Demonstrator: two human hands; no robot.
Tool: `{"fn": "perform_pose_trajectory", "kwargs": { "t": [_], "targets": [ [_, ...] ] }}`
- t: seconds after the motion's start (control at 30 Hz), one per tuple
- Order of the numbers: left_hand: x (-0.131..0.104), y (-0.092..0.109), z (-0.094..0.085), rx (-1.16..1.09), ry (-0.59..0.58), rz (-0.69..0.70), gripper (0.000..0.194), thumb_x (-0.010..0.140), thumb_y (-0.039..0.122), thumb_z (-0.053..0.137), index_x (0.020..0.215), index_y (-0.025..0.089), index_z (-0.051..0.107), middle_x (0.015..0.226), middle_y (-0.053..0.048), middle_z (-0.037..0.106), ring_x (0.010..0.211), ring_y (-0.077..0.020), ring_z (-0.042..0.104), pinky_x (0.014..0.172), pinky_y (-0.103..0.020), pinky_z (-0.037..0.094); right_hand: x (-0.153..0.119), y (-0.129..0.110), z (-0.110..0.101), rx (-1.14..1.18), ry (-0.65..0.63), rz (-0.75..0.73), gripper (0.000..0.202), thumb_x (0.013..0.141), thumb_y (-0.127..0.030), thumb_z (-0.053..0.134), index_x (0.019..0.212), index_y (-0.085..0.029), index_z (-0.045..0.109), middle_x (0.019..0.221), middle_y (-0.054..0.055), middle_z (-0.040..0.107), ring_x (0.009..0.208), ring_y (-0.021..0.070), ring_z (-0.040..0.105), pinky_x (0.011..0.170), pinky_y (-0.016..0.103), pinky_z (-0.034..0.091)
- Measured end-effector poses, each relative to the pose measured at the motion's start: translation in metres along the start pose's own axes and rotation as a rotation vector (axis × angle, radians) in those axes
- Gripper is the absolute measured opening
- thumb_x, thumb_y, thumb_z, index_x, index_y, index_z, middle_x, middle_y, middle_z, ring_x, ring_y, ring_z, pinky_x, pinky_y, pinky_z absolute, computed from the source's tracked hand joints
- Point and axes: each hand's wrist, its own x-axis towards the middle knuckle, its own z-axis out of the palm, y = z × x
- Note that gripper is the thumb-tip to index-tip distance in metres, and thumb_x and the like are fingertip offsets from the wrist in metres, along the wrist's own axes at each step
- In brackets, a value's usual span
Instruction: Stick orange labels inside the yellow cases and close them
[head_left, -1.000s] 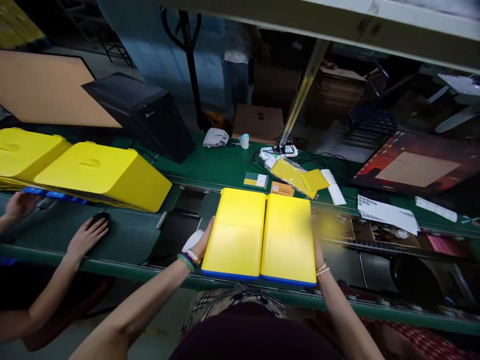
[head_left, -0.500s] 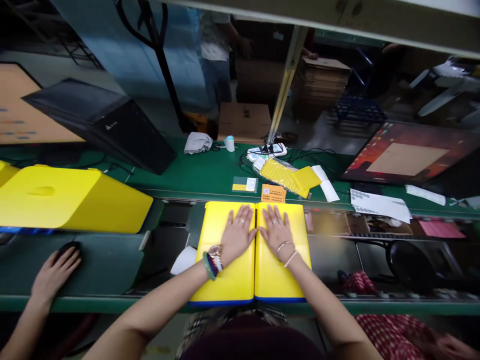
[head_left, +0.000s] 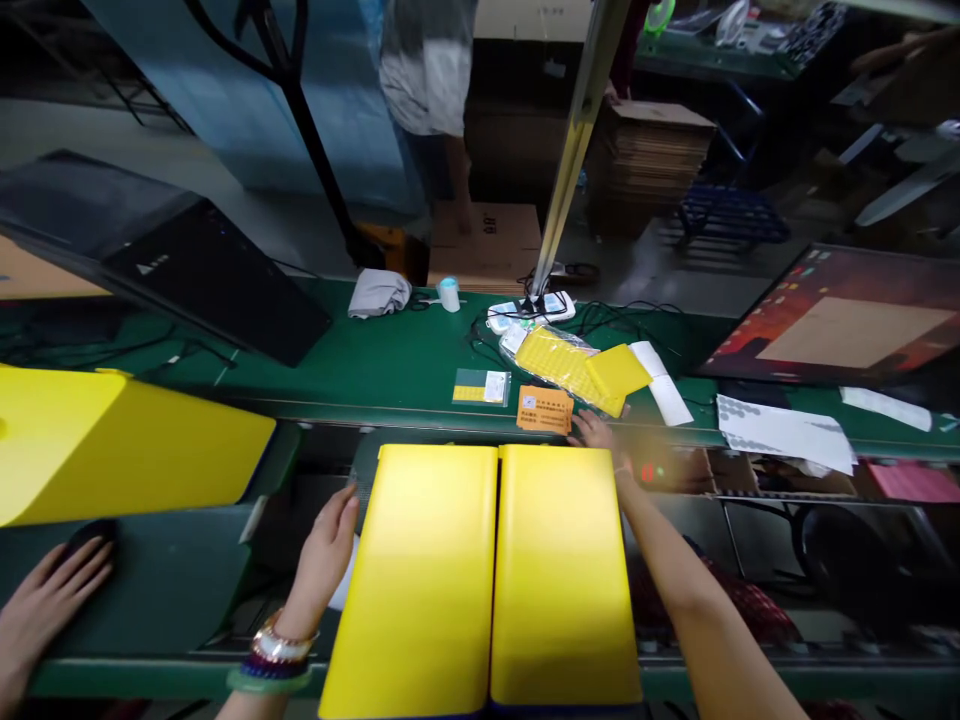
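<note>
Two tall yellow cases [head_left: 424,580] [head_left: 562,575] stand side by side in front of me, a narrow dark gap between them. Blue shows along their near bottom edge. To the left of the pair, my left hand [head_left: 326,555] is held with its fingers stretched out, close to the side but seemingly apart from it. My right hand [head_left: 595,432] reaches past the far right corner of the right case, fingers extended beside a stack of orange printed cards [head_left: 545,410]. Whether the fingertips touch the cards is not clear. Part of that hand is hidden behind the case.
Another person's hand [head_left: 60,590] rests on a mouse at left, below another yellow case [head_left: 180,440]. A black computer tower [head_left: 225,270], a bagged yellow sheet [head_left: 559,360], a power strip [head_left: 559,305] and a monitor [head_left: 847,320] stand or lie along the green bench.
Both hands have left the tops of the yellow cases: the left went out to the left side, the right to the far right corner. The cases appear nearer and larger; the view has shifted.
</note>
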Motion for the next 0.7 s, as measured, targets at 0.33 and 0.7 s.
{"fn": "perform_pose_trajectory", "kwargs": {
  "t": [0.33,0.7],
  "targets": [
    [-0.019,0.002,0.006,-0.146,0.002,-0.176,0.060,0.082,0.062,0.047,0.119,0.017,0.061,0.122,-0.011,0.067,0.109,-0.0295,0.065,0.091,-0.039,0.056,0.059,0.000,0.038,-0.151,-0.197,-0.390,0.034,0.092,-0.030,0.056,0.122,-0.013,0.062,0.129,0.018,0.059,0.119,0.0262,0.054,0.104,0.039,0.042],
    [-0.029,0.115,-0.020,-0.324,0.079,0.096,0.036,0.087,0.049,0.053,0.108,0.021,0.065,0.116,-0.008,0.066,0.111,-0.0248,0.059,0.101,-0.037,0.045,0.033,-0.034,-0.079,0.045,0.359,-0.338,0.026,0.099,-0.029,0.047,0.097,-0.016,0.070,0.092,0.009,0.072,0.089,0.0191,0.066,0.080,0.031,0.052]
  ]
}}
